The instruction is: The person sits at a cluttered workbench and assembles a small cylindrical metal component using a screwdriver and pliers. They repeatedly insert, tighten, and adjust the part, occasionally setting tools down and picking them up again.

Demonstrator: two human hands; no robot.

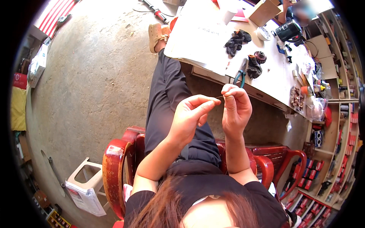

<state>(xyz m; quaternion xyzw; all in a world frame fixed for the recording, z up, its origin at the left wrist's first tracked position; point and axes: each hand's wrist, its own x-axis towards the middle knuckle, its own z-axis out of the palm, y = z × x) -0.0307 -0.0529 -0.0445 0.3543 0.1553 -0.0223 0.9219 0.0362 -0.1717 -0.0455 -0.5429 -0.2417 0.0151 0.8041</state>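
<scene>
Both my hands are raised above my lap, close together in front of the table edge. My left hand (pixel 191 117) pinches with thumb and forefinger at one end of a thin wire-like strand (pixel 219 97). At its other end, the fingertips of my right hand (pixel 236 111) are pressed together on it. The strand is too small to name more exactly. Just beyond my right hand, pliers with teal handles (pixel 241 74) lie at the table's near edge. Dark work gloves (pixel 237 41) rest farther back, near a dark ribbed round part (pixel 260 57).
The white table (pixel 205 41) also bears a cardboard box (pixel 264 11), a black jug-like container (pixel 289 31) and a bag of small brown pieces (pixel 297 98). Shelves (pixel 334 152) with red boxes line the right. I sit in a red wooden armchair (pixel 114 167); a beige stool (pixel 85 176) stands left.
</scene>
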